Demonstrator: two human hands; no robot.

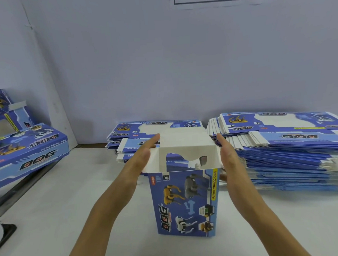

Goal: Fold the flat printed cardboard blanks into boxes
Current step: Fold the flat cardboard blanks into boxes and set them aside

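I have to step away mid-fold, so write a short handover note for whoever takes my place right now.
Left hand and right hand: fingers straight, pressing the side flaps of the upright box on the white table.
Done: the box body is formed and stands on end; finished boxes sit far left.
Left: the top is not closed. Two stacks of flat blanks wait behind.
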